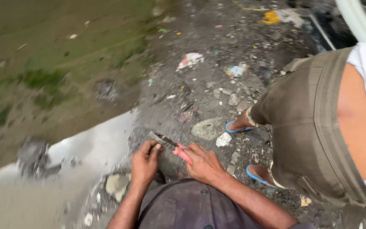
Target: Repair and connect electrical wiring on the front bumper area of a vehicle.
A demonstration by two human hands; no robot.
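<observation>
A pair of pliers with red handles and dark metal jaws was held low in the middle of the view, just above a dark-clothed lap. The red handles were gripped in the right hand, its fingers curled closed around them. The jaw end was pinched by the fingertips of the left hand; whether anything small was caught between the jaws could not be told. Beneath the hands, wet, gritty ground was recorded, strewn with stones, scraps of paper and bits of coloured litter. A pale flat stone lay just beyond the pliers. To the left, a strip of muddy water was noted, with a green-tinged bank beyond. At the right, another person was seen bent over, in brown shorts and blue sandals, well apart from the pliers.
</observation>
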